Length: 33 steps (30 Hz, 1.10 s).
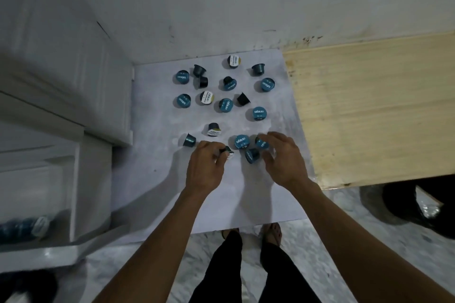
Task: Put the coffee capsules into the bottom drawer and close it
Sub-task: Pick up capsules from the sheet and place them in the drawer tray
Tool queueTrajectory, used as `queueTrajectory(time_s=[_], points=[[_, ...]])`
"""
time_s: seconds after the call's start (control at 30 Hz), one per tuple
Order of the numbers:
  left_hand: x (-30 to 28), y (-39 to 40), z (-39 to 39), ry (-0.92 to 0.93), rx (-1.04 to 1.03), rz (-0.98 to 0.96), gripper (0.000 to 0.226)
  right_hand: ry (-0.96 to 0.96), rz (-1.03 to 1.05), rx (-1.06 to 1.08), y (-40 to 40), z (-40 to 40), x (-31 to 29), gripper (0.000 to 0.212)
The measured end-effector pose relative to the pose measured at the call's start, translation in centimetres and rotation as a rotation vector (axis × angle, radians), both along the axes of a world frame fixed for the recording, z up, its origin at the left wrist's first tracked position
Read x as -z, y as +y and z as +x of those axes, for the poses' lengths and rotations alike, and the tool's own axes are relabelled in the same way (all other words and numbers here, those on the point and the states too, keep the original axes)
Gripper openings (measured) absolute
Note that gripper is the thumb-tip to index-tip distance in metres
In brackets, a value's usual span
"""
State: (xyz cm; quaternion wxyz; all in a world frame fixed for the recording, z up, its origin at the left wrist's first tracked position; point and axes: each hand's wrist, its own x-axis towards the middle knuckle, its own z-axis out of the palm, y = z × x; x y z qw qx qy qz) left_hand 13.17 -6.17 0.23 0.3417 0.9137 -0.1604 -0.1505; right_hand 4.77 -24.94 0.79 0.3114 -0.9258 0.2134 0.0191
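— Item one, hands?
— We logged the left hand [205,163] curled, pinching one dark capsule [227,152]; the right hand [280,157] spread, fingertips touching a teal capsule [261,142].
— Remaining stock?
— We counted other capsules [226,105] scattered across the white tabletop [246,194]; its near half lay bare. The open drawer [37,204] at left held several, blurred.

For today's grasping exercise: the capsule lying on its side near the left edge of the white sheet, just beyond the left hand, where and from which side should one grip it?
Grip the tipped capsule across its tapered side walls, coming down from above with thumb and fingertip on opposite flanks. It lies on its side, so the foil face and base point sideways. The left hand is nearest, though it already holds a capsule.
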Motion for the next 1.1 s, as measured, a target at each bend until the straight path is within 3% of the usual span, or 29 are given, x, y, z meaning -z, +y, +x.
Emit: queueTrajectory(time_s=[0.27,0.5,0.6,0.87,1.1], points=[[0.7,-1.5,0.7,0.042,-0.144,-0.066,0.011,-0.214,-0.024,-0.04,-0.9,0.2,2.8,0.032],[1.7,-1.3,-2.0,0.047,-0.276,-0.23,0.037,-0.378,-0.062,-0.051,-1.4,-0.5,5.5,0.032],[3.0,-1.0,-2.7,-0.081,-0.233,-0.231,0.045,-0.446,-0.061,-0.033,-1.4,-0.6,6.2,0.031],[5.0,-1.8,-3.3,-0.309,-0.267,-0.296,0.029,-0.552,-0.043,-0.005,-1.4,-0.5,7.2,0.026],[3.7,-1.3,-4.2,-0.179,-0.389,-0.461,0.03,-0.566,0.047,0.111,-1.4,-1.0,5.0,0.024]])
